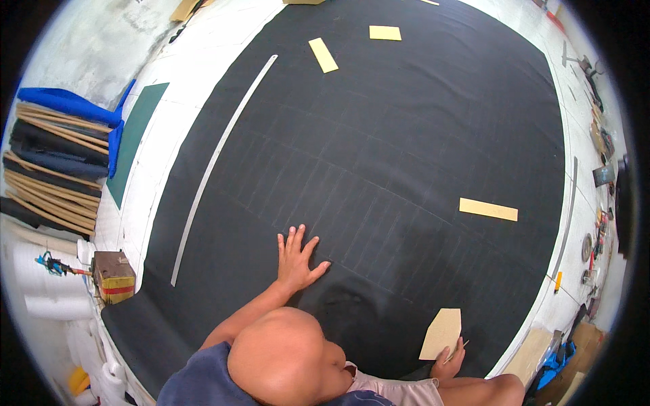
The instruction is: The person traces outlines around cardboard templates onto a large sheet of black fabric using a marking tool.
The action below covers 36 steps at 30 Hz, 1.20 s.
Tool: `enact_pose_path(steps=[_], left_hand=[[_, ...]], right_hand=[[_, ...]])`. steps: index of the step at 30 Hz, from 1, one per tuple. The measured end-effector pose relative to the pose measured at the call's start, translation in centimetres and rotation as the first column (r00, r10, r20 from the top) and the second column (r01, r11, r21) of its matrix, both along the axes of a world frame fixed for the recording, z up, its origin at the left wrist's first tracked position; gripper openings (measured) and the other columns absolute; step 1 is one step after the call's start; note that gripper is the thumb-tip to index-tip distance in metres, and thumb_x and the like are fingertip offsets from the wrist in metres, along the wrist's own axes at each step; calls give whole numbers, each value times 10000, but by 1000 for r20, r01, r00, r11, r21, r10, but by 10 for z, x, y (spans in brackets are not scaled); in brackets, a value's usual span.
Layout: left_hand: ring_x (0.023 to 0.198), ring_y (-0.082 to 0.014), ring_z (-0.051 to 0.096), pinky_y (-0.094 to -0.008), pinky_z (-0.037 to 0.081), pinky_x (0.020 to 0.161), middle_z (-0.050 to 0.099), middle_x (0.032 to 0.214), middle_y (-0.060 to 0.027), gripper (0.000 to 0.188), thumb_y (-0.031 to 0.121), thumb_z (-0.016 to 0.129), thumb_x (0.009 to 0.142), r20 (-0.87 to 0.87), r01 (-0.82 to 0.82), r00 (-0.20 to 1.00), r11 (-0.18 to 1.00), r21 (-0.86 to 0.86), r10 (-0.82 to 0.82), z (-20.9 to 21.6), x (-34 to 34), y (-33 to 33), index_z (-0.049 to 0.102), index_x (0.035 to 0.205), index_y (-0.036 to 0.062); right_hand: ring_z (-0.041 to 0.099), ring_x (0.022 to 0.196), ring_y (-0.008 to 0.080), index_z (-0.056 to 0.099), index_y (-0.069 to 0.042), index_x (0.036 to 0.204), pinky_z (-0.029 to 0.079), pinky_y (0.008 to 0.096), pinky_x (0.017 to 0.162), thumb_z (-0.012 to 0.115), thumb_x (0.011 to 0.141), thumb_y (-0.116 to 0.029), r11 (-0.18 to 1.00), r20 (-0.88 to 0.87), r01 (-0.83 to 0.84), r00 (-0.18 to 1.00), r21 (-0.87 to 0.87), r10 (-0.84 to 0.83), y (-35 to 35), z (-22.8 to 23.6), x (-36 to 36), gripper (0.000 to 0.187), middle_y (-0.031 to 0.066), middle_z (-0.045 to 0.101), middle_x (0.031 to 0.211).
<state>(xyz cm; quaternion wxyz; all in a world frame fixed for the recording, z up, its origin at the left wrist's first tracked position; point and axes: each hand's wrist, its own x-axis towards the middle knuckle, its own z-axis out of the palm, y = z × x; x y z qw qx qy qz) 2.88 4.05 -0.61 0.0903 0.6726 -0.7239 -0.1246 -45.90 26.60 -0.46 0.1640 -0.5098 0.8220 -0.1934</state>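
Here, in head view, left hand (pixel 294 265): spread flat on black sheet (pixel 399 128).
Right hand (pixel 448 362): pinching thin stick (pixel 466 344).
Tan template (pixel 443 330): on sheet, at right fingertips, well apart from left hand.
Brown-and-yellow box (pixel 114 271): far left, contents hidden.

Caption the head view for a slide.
Left hand spread on a large black sheet marked with pale lines; right hand at a flat, tan, angular, card-like piece.

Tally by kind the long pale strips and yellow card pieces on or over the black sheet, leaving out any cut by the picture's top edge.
Rectangular yellow cards: 3
Yellow card with cut corners, at the right hand: 1
Long pale strip: 1
Total: 5
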Motion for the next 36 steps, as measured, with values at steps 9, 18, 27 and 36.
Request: enact_pose_path(steps=[9,18,27,36], left_hand=[[1556,-427,242,-684,85,1241,322,1660,-210,739,562,742,860,-3,89,996,996,0,-89,-7,-17,9,607,1447,135],[1531,-453,272,-714,122,1219,334,1643,-218,690,514,760,851,-75,187,980,982,28,-184,1,-35,15,633,1414,136],[1534,-436,283,-707,126,1223,363,1637,-201,669,505,764,863,-78,213,974,977,15,-211,3,-39,12,644,1408,136],[1526,-454,286,-709,114,1221,358,1633,-219,659,511,762,863,-44,304,952,951,53,-302,2,-55,13,648,1404,152]], right_hand=[[633,1093,412,537,21,1449,493,478,965,596,979,-170,999,24,12,1000,40,-13,-3,3,2,511,237,622,1206],[635,1075,404,549,28,1434,496,475,951,587,981,-187,999,17,24,1000,26,-24,-3,5,5,503,224,633,1165],[637,1083,402,556,16,1429,497,475,954,604,970,-177,999,38,43,998,10,-44,-5,6,6,500,222,642,1165],[647,1033,403,565,-4,1426,505,479,915,627,954,-172,999,10,32,999,-1,-32,-10,9,9,505,214,651,1131]])
